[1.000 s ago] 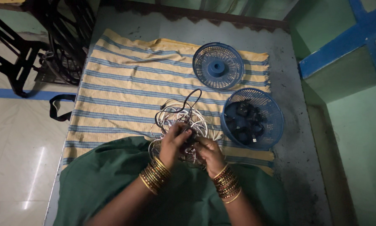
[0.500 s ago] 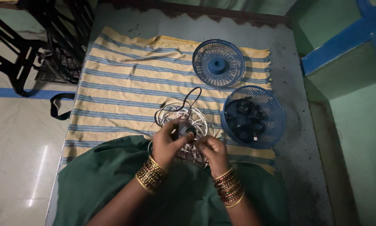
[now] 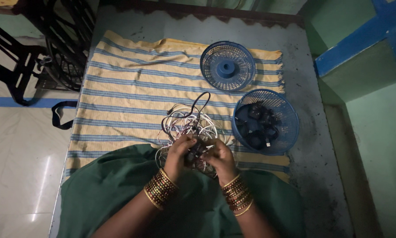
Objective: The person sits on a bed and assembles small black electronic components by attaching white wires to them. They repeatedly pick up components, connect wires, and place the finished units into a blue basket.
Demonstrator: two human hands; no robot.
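Fingers (image 3: 190,142) of both hands — left hand (image 3: 179,154), right hand (image 3: 219,158) — clench a small dark charger (image 3: 194,152) above tangled white cables (image 3: 193,125). Nearby sits a blue basket (image 3: 290,128) on the striped cloth (image 3: 127,88).

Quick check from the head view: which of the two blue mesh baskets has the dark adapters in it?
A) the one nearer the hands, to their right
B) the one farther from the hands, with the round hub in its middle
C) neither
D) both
A: the nearer blue basket holds the dark adapters, while the farther basket shows only its own blue hub and bare mesh.
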